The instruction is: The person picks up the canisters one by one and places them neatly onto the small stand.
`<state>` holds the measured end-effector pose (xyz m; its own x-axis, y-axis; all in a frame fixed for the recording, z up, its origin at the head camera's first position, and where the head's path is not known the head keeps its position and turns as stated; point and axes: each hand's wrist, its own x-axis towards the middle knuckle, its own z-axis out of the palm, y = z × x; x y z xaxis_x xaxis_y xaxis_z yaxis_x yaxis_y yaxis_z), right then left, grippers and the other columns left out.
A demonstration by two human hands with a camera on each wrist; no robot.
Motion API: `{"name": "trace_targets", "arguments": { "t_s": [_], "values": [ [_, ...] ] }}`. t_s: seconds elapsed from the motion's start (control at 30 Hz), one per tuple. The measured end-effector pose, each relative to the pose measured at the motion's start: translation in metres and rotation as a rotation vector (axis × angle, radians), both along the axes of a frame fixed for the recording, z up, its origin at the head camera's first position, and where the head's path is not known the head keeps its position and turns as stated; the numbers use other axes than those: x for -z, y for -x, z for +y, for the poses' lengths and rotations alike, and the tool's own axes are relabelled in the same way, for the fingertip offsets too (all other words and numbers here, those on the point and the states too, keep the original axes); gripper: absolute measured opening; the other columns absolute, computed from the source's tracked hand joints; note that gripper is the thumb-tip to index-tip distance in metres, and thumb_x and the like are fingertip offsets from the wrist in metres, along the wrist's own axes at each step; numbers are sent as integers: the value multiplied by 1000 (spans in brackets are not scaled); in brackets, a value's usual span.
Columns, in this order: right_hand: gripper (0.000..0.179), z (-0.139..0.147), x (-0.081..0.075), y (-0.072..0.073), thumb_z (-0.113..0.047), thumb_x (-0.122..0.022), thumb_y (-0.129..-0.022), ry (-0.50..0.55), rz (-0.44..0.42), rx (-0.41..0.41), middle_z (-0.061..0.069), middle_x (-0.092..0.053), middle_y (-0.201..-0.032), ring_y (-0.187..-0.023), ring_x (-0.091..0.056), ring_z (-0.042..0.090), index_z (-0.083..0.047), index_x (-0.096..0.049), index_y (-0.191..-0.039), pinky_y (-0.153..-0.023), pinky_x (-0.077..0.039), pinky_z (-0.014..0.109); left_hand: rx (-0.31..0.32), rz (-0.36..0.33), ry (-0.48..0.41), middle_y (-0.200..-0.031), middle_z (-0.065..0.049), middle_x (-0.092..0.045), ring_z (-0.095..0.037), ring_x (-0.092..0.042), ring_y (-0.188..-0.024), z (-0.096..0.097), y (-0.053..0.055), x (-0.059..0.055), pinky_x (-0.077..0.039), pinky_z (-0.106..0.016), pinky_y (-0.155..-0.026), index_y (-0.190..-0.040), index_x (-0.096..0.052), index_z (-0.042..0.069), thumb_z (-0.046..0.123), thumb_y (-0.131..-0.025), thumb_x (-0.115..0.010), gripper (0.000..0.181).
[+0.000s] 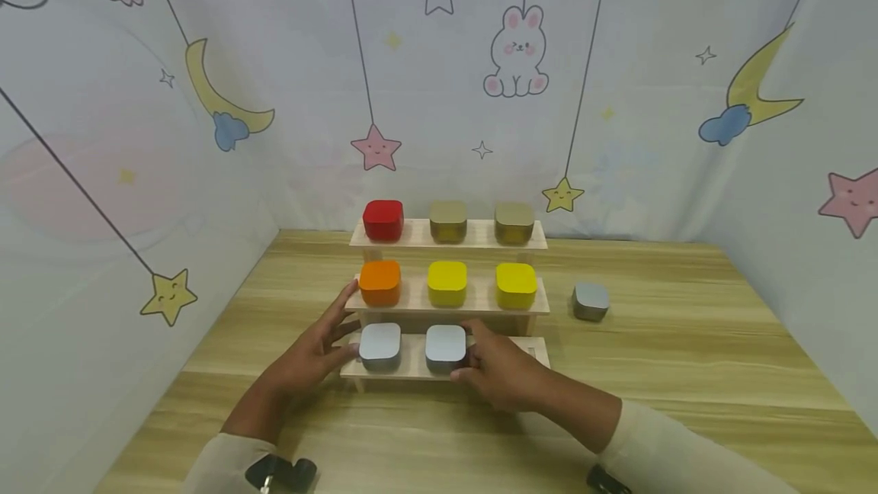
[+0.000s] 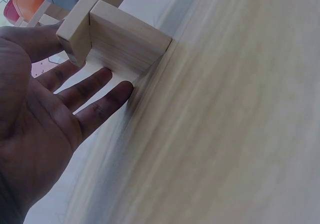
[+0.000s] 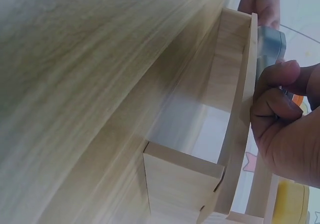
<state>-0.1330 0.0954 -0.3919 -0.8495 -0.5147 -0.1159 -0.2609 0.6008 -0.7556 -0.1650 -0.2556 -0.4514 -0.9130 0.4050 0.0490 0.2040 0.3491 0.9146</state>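
Note:
A three-tier wooden rack (image 1: 411, 368) stands on the table. My right hand (image 1: 507, 373) pinches a silver rounded block (image 1: 446, 348) at the middle of the lowest tier, its fingers curled in the right wrist view. To its left on that tier sits another silver block (image 1: 380, 346). My left hand (image 1: 309, 357) is at the rack's left end, with the thumb close to the left silver block. Its fingers spread fairly straight beside the rack's wooden end leg (image 2: 127, 39) in the left wrist view.
On the middle tier are an orange block (image 1: 380, 283) and two yellow blocks (image 1: 447, 283). The top tier bears a red block (image 1: 383, 220) and two gold blocks (image 1: 448, 221). Right of the rack, a grey block (image 1: 591, 301) lies on the wooden table (image 1: 672, 341). A patterned curtain (image 1: 439, 97) hangs behind.

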Motion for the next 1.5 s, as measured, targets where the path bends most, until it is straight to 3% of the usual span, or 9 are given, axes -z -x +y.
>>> {"name": "trace_targets", "arguments": {
  "t_s": [0.13,0.27,0.3,0.43,0.73,0.77,0.9,1.27,1.5],
  "values": [
    [71,4,2,-2,-21,-79,-101,2,53,8,-2,-66,-66,-69,-56,9,12,-42,-153,-79,-52,29,-4,-6,5,-187,-8,-5,-54,-34,-162,1,0,-1,-41,-71,-124,-171,-1,56,1,-106,-67,107],
    [67,6,5,-6,-19,-81,-100,14,45,62,2,-69,-70,-67,-57,10,7,-46,-151,-73,-54,28,-8,0,9,-186,-11,-7,-55,-35,-161,1,-1,-1,-42,-71,-123,-172,-1,55,0,-105,-67,108],
    [78,7,5,-8,-18,-81,-100,22,32,81,3,-69,-71,-64,-56,11,5,-36,-159,-67,-52,27,-8,3,11,-186,-11,-7,-55,-35,-161,0,-1,-1,-42,-71,-123,-172,-1,55,1,-105,-67,108],
    [80,9,9,-18,-11,-80,-99,23,54,151,3,-65,-75,-62,-53,14,3,-32,-162,-56,-46,25,-9,5,11,-186,-10,-7,-55,-35,-161,0,0,0,-41,-72,-124,-172,-2,55,2,-105,-68,108],
    [82,24,12,-41,-9,-84,-94,-11,128,223,-4,-60,-72,-59,-48,9,7,-34,-158,-64,-53,27,14,33,3,-186,-14,-6,-58,-36,-159,-1,0,0,-44,-72,-121,-177,2,37,-1,-104,-68,107],
    [83,28,12,-43,-10,-85,-94,-9,129,221,-4,-59,-72,-59,-47,8,7,-34,-158,-57,-44,24,12,31,6,-186,-14,-6,-58,-37,-159,0,0,0,-44,-71,-121,-177,2,37,-1,-104,-68,107],
    [90,44,12,-47,-15,-88,-92,0,141,215,-6,-58,-72,-57,-44,3,9,-33,-159,-58,-45,21,-11,12,11,-186,-12,-9,-56,-37,-160,1,-1,-2,-44,-70,-122,-177,0,40,-1,-104,-68,107],
    [97,84,12,-43,-16,-84,-96,112,-19,248,0,-60,-81,-52,-43,6,-1,-18,-166,-50,-43,23,1,23,20,-186,-15,-7,-58,-35,-160,1,-3,-4,-43,-72,-122,-176,1,42,-1,-105,-67,107],
    [92,109,7,-27,-15,-78,-102,180,-76,280,5,-61,-82,-51,-44,10,-4,-13,-167,-49,-46,27,0,20,10,-185,-17,-9,-57,-36,-160,1,-3,-4,-44,-71,-121,-175,0,45,-1,-104,-67,108]
  ]
}}
